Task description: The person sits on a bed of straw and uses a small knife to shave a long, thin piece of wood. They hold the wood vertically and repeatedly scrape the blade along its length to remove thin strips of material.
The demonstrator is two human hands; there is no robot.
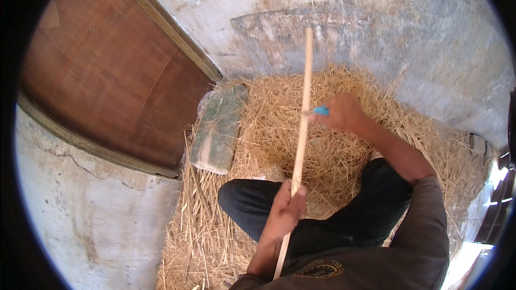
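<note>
A long, pale, peeled wooden stick slants up from beside my body, its top end in front of the wall. My left hand is wrapped round its lower part, just above my lap. Higher up, my right hand is closed on a small blue-handled tool. The tool's narrow working end meets the stick's side at about mid-length; its exact shape is too small and blurred to make out. My legs, in dark trousers, are bent on either side of the stick's lower part.
Loose straw covers the ground around me. A greenish-grey block lies at the left, beside a brown wooden door with a timber frame. A stained plaster wall stands ahead. Longer stalks lie at the lower left.
</note>
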